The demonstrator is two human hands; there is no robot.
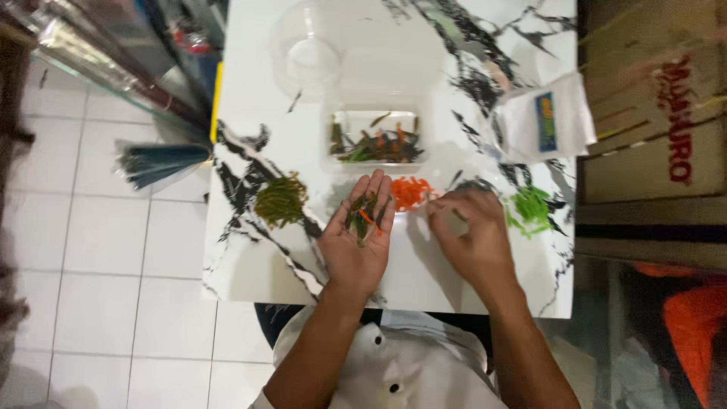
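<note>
Three little heaps are laid out on the white black-veined marble-look table [250, 265]: an olive-green pile of thin soft sticks [281, 200], an orange pile of the same small pieces [411, 192], and a bright green pile [529, 207]. Only the one head view is given, looking straight down.

The left hand [358, 238] is held palm-up and wide open, fingers flat, with a mixed handful of dark green and orange strips [363, 215] cupped loosely on it, just in front of the orange pile. The right hand [471, 231] is curled palm-down over the table between the orange and bright green piles; whether something is pinched under the fingers can't be told.

Behind the hands, a clear rectangular plastic tub [375, 137] with more mixed strips is seen, plus a clear round lid or bowl [307, 47] and a white packet [547, 117].

The strips look feather-light, floppy and probably a bit slick, so they're likely best pinched singly by the middle with fingertips.
</note>
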